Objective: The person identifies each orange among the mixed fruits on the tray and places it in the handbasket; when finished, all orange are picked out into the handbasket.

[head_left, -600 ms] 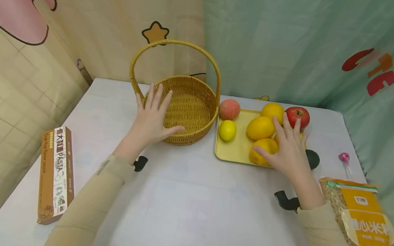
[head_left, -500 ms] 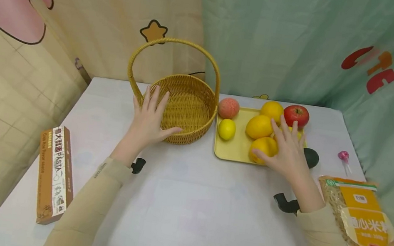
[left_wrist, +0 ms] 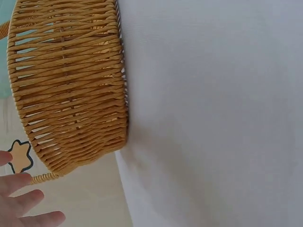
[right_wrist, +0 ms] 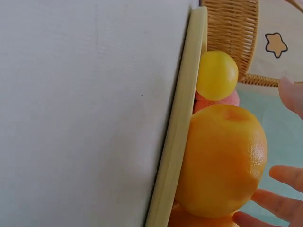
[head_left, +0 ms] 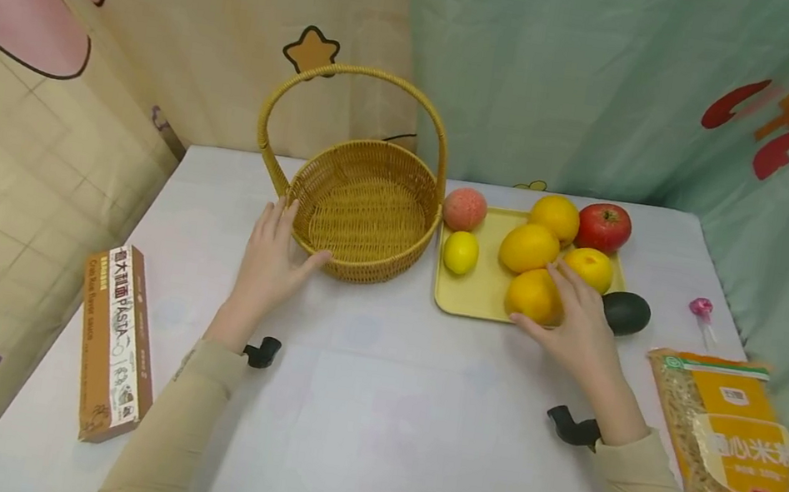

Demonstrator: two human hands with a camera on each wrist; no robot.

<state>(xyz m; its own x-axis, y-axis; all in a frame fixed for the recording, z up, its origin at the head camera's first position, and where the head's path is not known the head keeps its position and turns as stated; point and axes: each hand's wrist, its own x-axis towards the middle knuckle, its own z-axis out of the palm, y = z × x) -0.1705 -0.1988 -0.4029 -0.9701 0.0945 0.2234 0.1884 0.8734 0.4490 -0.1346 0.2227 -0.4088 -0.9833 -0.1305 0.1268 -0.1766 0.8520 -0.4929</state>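
Observation:
My left hand (head_left: 267,262) is at the left front of the wicker basket (head_left: 368,272), fingers extended and thumb spread near the rim. It holds nothing. The left wrist view has the basket's woven side (left_wrist: 71,90), with the fingertips near the foot of its handle. My right hand (head_left: 578,326) hovers over the yellow tray's (head_left: 466,302) front right, fingers spread loosely around a large orange-yellow fruit (head_left: 530,293). In the right wrist view its fingertips are right at this fruit (right_wrist: 222,161). Several similar yellow fruits (head_left: 529,248) and a small lemon-yellow one (head_left: 461,253) share the tray.
A pink peach-like fruit (head_left: 464,209) sits at the tray's back left, a red apple (head_left: 605,227) behind its right end. A dark green oval fruit (head_left: 629,314) is right of it. Farther right are a lollipop (head_left: 701,309) and grain bag (head_left: 736,454). A pasta box (head_left: 115,345) stands left.
My left hand has drawn back left and down from over the basket rim. My right hand has moved slightly down, its fingers less spread, closer about the front fruit. The view has shifted slightly.

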